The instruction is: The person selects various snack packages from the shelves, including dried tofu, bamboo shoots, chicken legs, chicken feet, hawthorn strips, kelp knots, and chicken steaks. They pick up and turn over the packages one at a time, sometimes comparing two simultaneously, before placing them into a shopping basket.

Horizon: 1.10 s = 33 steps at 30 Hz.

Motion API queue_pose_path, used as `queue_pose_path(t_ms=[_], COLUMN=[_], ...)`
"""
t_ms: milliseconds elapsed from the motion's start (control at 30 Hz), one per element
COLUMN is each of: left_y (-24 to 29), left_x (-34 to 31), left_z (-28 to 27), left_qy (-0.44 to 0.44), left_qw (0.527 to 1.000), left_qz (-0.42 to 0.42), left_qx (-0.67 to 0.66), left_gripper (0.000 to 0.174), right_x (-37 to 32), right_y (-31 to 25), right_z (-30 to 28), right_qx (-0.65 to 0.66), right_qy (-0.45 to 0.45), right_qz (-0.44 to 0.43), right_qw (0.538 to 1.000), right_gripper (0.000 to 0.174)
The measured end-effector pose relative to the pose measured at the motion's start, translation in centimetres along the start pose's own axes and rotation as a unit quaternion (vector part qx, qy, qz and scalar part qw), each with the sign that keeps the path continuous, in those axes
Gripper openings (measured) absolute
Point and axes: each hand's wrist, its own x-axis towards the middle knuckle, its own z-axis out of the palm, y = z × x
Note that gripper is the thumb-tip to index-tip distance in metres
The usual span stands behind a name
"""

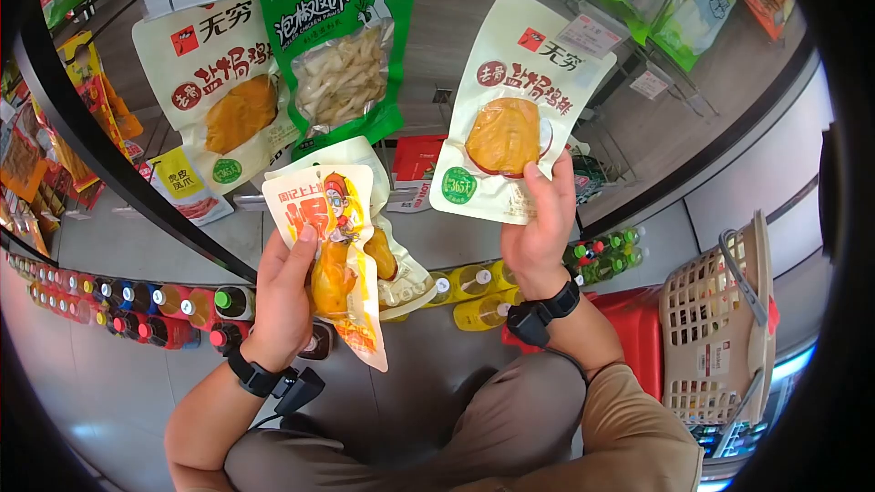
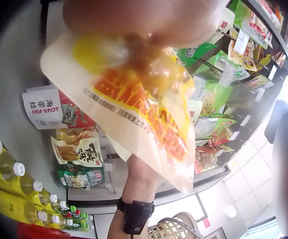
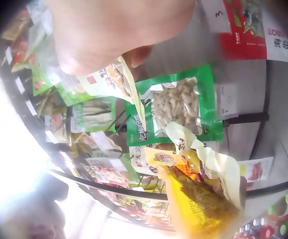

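Observation:
My left hand [image 1: 284,296] pinches an orange-and-white snack packet [image 1: 333,278] between thumb and fingers. A cream packet [image 1: 406,287] lies close behind it; whether the fingers grip this one too is hidden. Held by its lower right edge in my right hand [image 1: 542,232] is a cream packet [image 1: 483,118] with a round orange piece in its window, tilted below a price tag [image 1: 592,36]. The left wrist view has the blurred left hand [image 2: 144,20] over the orange-and-white packet [image 2: 149,119]. In the right wrist view, the right hand [image 3: 119,35] covers part of its packet [image 3: 101,84].
A green packet [image 1: 342,64] and a similar cream packet [image 1: 223,91] hang at upper left. A red packet [image 1: 417,159] is behind, between the hands. Bottles [image 1: 478,310] line the floor level. A beige basket [image 1: 711,310] stands at right, beside a red object [image 1: 638,337].

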Motion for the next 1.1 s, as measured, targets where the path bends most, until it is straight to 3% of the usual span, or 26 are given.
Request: queue_pose_path(t_ms=[667,800,867,900,933,1000,1033,1100], left_y=[-0.7,-0.4,-0.4,-0.3,-0.2,0.0,-0.1,0.0], left_x=[0.1,0.0,-0.1,-0.1,-0.2,-0.1,0.0,0.1], left_z=[0.7,1.1,0.8,0.8,0.9,0.9,0.8,0.6], left_qy=[-0.011,-0.008,-0.018,-0.017,-0.001,0.014,0.019,0.023], left_qw=[1.0,1.0,1.0,1.0,1.0,0.999,0.999,0.998], left_qz=[-0.016,-0.019,-0.011,-0.012,0.005,0.021,0.035,0.051], left_qx=[0.002,0.016,0.017,0.018,0.019,0.019,0.011,0.003], left_gripper=[0.038,0.038,0.039,0.039,0.039,0.04,0.039,0.038], right_x=[2.0,3.1,2.6,2.0,1.5,0.4,-0.5,-2.0], right_y=[0.4,1.2,0.2,0.5,0.7,1.1,2.2,3.2], right_z=[-1.3,-1.9,-1.5,-1.9,-2.0,-1.3,-1.2,-0.9], right_qx=[0.085,0.072,0.095,0.067,0.068,-0.113,-0.172,-0.169], right_qy=[-0.009,0.001,-0.092,-0.158,-0.158,-0.309,-0.344,-0.381], right_qz=[0.07,0.164,0.348,0.378,0.378,0.38,0.335,0.306], right_qw=[0.994,0.984,0.928,0.91,0.91,0.865,0.86,0.856], right_gripper=[0.04,0.036,0.038,0.041,0.041,0.042,0.044,0.045])
